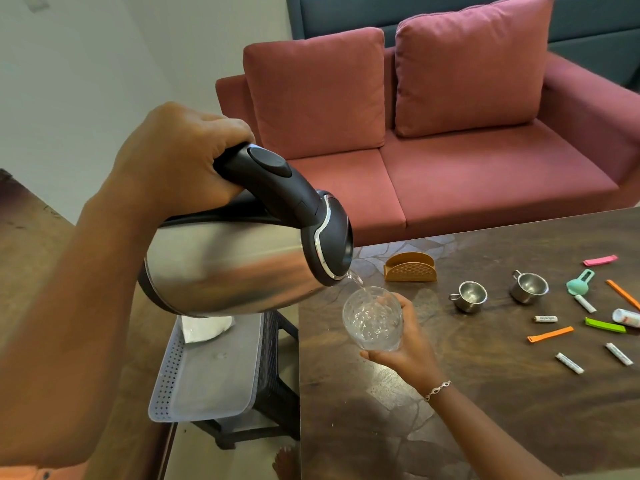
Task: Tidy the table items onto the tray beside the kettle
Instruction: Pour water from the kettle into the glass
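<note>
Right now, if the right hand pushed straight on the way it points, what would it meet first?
Likely the kettle: the right hand, gripping the glass, points toward its tilted steel body. Depth is uncertain.

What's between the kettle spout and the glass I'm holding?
In the head view, only a thin stream of water runs from the spout of the kettle into the glass in the right hand.

From my remote feed I see a pink-red two-seat sofa with two matching back cushions beyond the far edge of the dark wooden tabletop, a dark teal panel behind it, a plain pale wall at left, and a black lattice stool by the tabletop's left edge.
</note>
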The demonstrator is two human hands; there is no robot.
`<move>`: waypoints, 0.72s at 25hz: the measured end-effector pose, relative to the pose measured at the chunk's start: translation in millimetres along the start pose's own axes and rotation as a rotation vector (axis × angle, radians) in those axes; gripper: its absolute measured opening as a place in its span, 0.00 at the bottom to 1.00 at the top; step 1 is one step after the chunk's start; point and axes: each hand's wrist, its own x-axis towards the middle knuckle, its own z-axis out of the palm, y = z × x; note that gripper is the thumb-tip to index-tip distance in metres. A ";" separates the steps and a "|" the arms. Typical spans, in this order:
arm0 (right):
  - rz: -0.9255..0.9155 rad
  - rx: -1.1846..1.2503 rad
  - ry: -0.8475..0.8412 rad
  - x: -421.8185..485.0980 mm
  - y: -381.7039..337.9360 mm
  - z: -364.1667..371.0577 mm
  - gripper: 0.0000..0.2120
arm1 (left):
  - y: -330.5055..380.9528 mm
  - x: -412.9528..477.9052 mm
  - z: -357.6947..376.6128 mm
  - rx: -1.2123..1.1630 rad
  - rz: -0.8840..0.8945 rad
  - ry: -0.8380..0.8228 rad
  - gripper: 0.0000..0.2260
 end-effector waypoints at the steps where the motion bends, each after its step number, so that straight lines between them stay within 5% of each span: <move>1: -0.003 0.002 0.002 0.1 0.2 0.2 0.41 | -0.6 -0.1 0.1 0.003 -0.002 -0.004 0.16; 18: 0.002 0.019 -0.008 1.1 1.8 -3.7 0.42 | -2.0 5.3 -1.6 0.045 0.002 -0.011 0.06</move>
